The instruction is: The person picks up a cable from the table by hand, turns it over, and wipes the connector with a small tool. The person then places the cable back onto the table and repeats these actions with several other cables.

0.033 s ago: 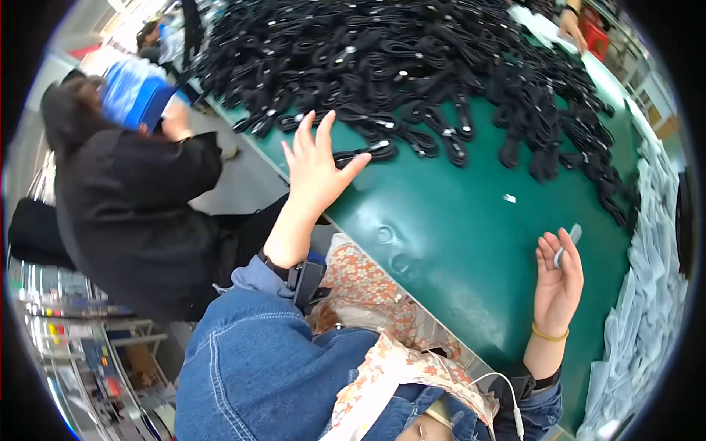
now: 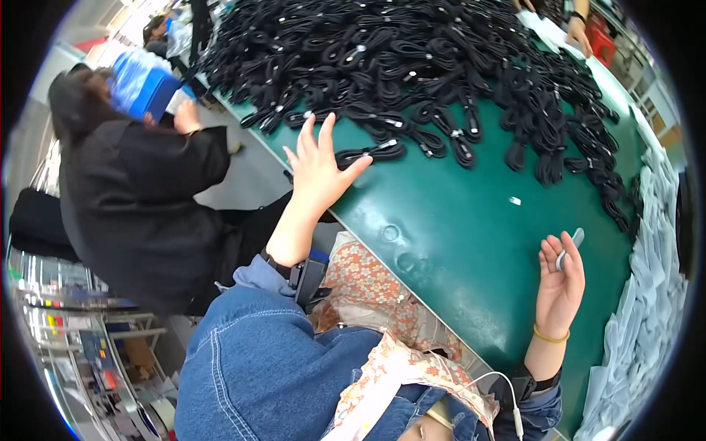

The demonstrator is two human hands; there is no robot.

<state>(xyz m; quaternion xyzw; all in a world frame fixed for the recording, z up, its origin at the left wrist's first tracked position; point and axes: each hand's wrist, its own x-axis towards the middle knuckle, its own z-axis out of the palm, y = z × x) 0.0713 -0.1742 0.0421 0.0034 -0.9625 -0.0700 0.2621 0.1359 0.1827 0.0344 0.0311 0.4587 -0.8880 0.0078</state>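
Over the near left edge of the green table, my left hand (image 2: 318,170) is open with its fingers spread and nothing in them. Just past its thumb and fingertips lies a coiled black cable (image 2: 382,152) with a light tie round it; whether the fingers touch it I cannot tell. My right hand (image 2: 560,283) is at the right side of the table, palm turned up and fingers curled. A small grey strip-like thing (image 2: 578,237) sticks out by its fingertips, with a rounded grey part at the fingers. Its exact kind is unclear.
A large heap of coiled black cables (image 2: 382,66) covers the far part of the green table (image 2: 456,242). Light grey-blue bags (image 2: 638,316) line the right edge. A small white scrap (image 2: 515,201) lies mid-table. At left sits a person in black (image 2: 140,198) beside a blue box (image 2: 151,92). Another person's hand (image 2: 579,35) shows far right.
The view has shifted slightly, so the table and heap appear a little further right. Both my hands keep the same pose. The person at left has moved a hand slightly.
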